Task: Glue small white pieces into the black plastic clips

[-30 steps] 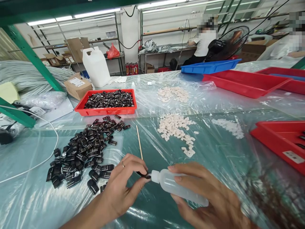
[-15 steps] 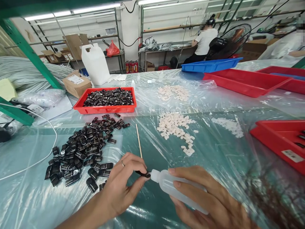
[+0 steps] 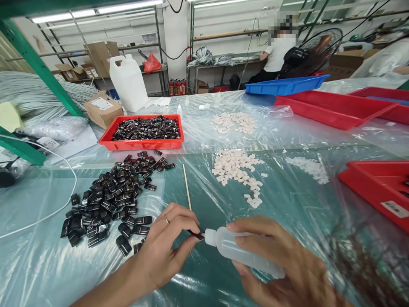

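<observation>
Between thumb and fingers, my left hand (image 3: 171,245) pinches a small black plastic piece (image 3: 197,233), mostly covered by the fingertips. My right hand (image 3: 281,256) is wrapped round a translucent white squeeze bottle (image 3: 243,247), tilted on its side with its nozzle end against or very near the black piece; I cannot tell whether they touch. A heap of similar black pieces (image 3: 111,196) lies to the left of my left hand. Beyond the hands rests a thin wooden stick (image 3: 187,187). Small white pieces (image 3: 234,166) are spread farther back, right of the stick.
A red tray (image 3: 140,145) full of black pieces stands behind the heap. Another red tray (image 3: 373,187) is at the right edge. A blue tray (image 3: 284,87) and a white jug (image 3: 128,83) stand at the back. A person (image 3: 277,53) sits beyond the table near a fan.
The bottle and black piece have shifted slightly right in view, both hands keeping their grips. The bottle lies a little flatter. The scene has shifted slightly with the head.
</observation>
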Demonstrator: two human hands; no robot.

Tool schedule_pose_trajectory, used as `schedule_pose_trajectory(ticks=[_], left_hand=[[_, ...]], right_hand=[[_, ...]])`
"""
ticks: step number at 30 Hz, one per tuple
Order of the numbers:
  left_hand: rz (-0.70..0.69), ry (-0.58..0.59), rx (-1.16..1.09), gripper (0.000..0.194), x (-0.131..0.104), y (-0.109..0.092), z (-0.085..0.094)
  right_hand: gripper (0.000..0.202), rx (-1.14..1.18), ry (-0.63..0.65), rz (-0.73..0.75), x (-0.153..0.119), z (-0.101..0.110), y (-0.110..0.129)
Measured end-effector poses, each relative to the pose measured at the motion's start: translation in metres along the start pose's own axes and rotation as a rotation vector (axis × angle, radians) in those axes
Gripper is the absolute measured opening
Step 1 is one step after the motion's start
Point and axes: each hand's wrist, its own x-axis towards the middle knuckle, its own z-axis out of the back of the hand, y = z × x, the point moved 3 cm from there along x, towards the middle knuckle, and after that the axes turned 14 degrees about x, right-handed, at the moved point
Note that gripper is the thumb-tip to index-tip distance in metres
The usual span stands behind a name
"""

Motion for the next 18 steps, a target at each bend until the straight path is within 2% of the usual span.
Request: schedule_pose_trajectory(ticks=[4,7,10,12,15,18], left_hand=[[0.013,-0.002,-0.023,0.003,0.000,0.000,0.000],[0.018,-0.003,-0.040,0.004,0.001,0.000,0.001],[-0.010,0.002,-0.022,0.002,0.002,-0.001,0.001],[-0.013,0.012,-0.009,0.002,0.002,-0.001,0.000],[-0.001,0.001,-0.013,0.003,0.001,0.001,-0.001],[0.011,-0.006,-0.027,0.002,0.000,0.002,-0.001]], right_hand=[[0.102,-0.290,0.056,0.238,0.001,-0.004,0.008],[0.100,-0.388,0.082,0.283,0.000,0.001,0.010],[0.111,-0.419,0.148,0.320,-0.002,0.003,0.013],[0.113,-0.416,0.144,0.324,-0.005,0.003,0.012],[0.100,-0.321,0.030,0.259,-0.011,0.003,0.006],[0.084,-0.027,-0.052,-0.001,-0.015,0.003,-0.005]])
